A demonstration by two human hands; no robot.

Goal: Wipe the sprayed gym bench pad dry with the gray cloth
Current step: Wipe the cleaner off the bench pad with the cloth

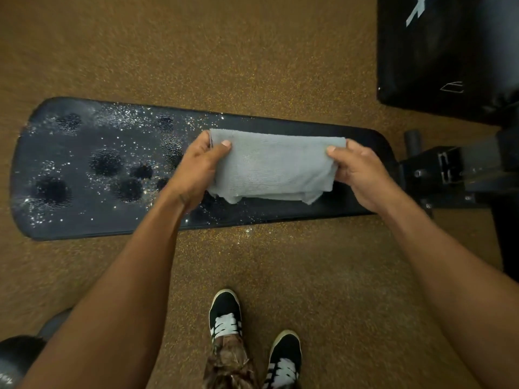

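Observation:
A long black bench pad lies crosswise in front of me, its left two thirds covered in glistening spray droplets with darker round patches. The right end looks free of droplets. A folded gray cloth is stretched between my hands just above the pad's middle right. My left hand pinches the cloth's left edge, thumb on top. My right hand grips the right edge the same way. Whether the cloth's hanging lower edge touches the pad cannot be told.
The bench's black metal frame and a foam roller extend right of the pad. A large black padded block stands at the upper right. A dark dumbbell lies at the lower left. My shoes stand on brown speckled floor.

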